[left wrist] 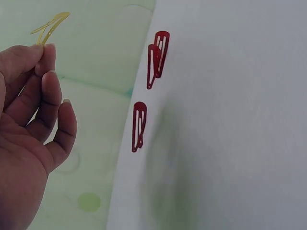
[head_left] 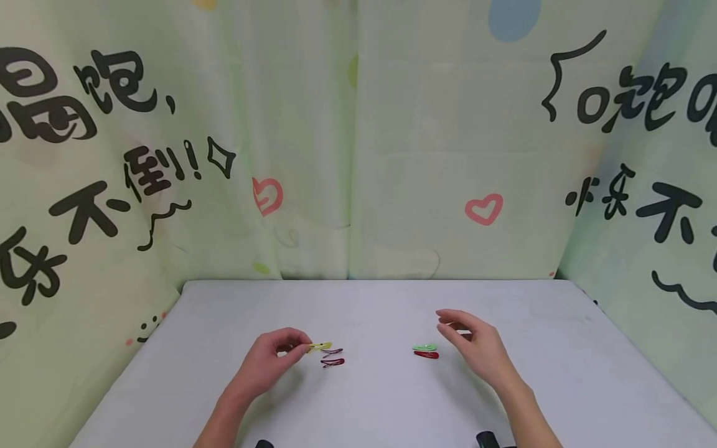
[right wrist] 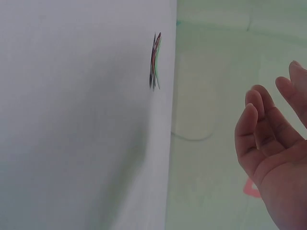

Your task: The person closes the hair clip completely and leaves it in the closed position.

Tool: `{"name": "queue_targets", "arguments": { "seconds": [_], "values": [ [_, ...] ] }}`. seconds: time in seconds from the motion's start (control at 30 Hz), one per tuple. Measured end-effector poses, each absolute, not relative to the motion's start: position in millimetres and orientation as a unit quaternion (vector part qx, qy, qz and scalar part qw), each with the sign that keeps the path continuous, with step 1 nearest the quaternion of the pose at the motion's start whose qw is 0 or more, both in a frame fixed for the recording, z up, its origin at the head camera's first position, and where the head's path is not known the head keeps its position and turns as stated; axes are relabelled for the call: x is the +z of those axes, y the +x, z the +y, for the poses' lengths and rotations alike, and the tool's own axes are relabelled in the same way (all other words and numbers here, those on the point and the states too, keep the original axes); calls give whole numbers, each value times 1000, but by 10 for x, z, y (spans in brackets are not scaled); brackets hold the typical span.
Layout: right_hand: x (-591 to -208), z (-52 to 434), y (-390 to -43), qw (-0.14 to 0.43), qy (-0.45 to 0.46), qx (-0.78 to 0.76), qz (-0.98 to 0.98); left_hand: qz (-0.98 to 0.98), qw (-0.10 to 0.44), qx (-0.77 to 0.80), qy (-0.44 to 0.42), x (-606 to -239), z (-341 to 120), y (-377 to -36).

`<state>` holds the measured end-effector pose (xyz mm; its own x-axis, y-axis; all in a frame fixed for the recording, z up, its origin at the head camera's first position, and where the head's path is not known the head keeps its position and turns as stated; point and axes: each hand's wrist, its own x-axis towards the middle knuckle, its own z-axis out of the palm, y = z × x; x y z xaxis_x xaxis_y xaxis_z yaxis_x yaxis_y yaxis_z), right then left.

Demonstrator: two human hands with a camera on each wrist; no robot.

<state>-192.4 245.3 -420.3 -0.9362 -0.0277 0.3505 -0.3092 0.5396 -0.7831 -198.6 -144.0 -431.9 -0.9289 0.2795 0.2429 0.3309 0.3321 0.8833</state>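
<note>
Your left hand (head_left: 269,364) pinches one yellow snap clip (head_left: 320,346) just above the table (head_left: 358,398); three glossy dark-red clips (left wrist: 139,125) lie beside it. Your right hand (head_left: 476,348) hovers empty, fingers relaxed, near one green clip (head_left: 424,347) and one red clip (head_left: 426,354).

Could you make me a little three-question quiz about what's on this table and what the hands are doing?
1. What colour is the hair clip pinched by the left hand?
2. True or false: the right hand has a grip on the green clip.
3. How many dark red clips lie near the left hand in the left wrist view: A two, B three, C five?

Key: 1 yellow. 2 false, it hovers open beside it. 3 B.
</note>
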Motion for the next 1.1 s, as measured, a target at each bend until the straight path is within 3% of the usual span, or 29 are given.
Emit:
{"name": "queue_targets", "arguments": {
  "seconds": [0.63,0.87,1.1],
  "values": [
    [-4125,1950,-1855,108,146,551,-815,-788,28,-585,-191,-4185,-1112,-1978],
    [-4088,1740,-1863,157,189,516,-821,-770,17,-607,-197,-4170,-993,-1982],
    [-4068,1538,-1846,155,223,530,-804,-751,4,-631,-196,-4151,-900,-1982]
  ]
}}
